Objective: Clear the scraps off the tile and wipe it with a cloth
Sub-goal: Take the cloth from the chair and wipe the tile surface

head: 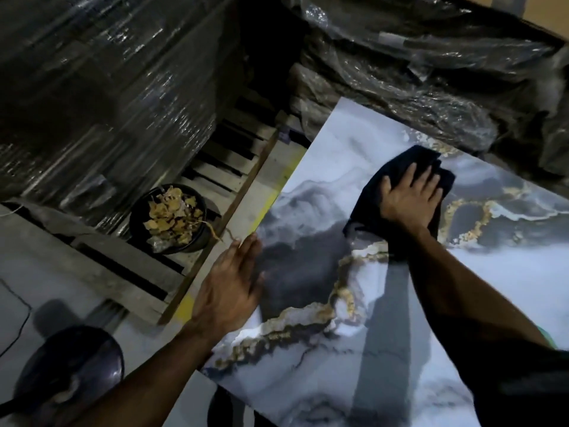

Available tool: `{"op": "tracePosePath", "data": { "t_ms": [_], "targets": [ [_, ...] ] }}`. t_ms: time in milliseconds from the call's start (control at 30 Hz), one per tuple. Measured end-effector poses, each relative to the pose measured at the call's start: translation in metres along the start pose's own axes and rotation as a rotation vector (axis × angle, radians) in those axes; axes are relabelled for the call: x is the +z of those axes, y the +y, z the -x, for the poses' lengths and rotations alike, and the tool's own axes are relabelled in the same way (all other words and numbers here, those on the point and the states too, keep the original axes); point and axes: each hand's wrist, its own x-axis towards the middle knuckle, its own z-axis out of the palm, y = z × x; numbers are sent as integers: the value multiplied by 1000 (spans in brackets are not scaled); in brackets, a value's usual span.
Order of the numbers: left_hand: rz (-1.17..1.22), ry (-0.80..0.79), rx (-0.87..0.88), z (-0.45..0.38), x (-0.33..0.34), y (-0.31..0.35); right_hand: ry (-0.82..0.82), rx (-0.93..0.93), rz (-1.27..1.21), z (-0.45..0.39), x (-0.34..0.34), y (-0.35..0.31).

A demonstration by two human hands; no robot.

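A large glossy tile (338, 140) with white, grey and gold marbling fills the right half of the view, lying tilted across the scene. My right hand (411, 198) presses flat on a dark cloth (397, 166) near the tile's far part. My left hand (232, 285) rests flat with fingers extended on the tile's left edge, holding nothing. A black bowl (135, 223) on the floor to the left holds several yellowish-brown scraps (172, 215). I see no scraps on the visible tile surface.
Pallets wrapped in dark plastic film (101, 97) stand at the left and the back. A wooden pallet (234, 155) lies beside the tile. A round dark stool seat (70, 365) stands at the bottom left on the pale floor.
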Motion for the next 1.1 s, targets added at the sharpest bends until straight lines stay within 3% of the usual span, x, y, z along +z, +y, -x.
{"op": "tracePosePath", "data": {
  "t_ms": [233, 400, 533, 767, 967, 1100],
  "targets": [
    [-39, 62, 53, 2, 5, -5, -57, -417, 129, -5, 10, -97],
    [-14, 105, 121, 8, 7, -3, -96, -664, 100, 84, 23, -82],
    [-32, 100, 81, 9, 7, -1, -64, -493, 105, 88, 17, -40],
    [-37, 93, 37, 1, 11, -3, -13, -138, 43, -29, -1, -37],
    [18, 89, 38, -3, 17, -7, -52, -219, 58, -110, -6, -89],
    [88, 97, 34, -4, 18, -9, -46, -397, 120, -136, -4, -116]
  ]
}}
